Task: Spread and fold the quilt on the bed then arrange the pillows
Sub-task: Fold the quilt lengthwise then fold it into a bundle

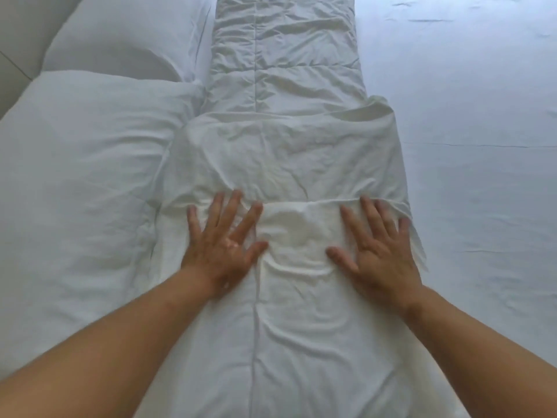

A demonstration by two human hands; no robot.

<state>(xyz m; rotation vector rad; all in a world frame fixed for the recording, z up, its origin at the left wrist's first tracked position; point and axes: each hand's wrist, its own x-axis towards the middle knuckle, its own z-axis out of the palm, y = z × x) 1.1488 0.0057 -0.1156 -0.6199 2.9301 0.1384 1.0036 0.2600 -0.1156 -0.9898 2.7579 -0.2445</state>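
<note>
A white quilt (286,131) lies folded into a long narrow strip running away from me down the middle of the bed. Its near part is doubled over, with a fold edge just beyond my fingertips. My left hand (224,241) presses flat on the quilt left of centre, fingers spread. My right hand (378,245) presses flat on it right of centre, fingers spread too. Two white pillows lie to the left of the strip: a near pillow (81,176) and a far pillow (126,37).
The bare white bed sheet (476,116) stretches out to the right of the quilt, with a few light creases. A pale headboard or wall (18,55) shows at the far left behind the pillows.
</note>
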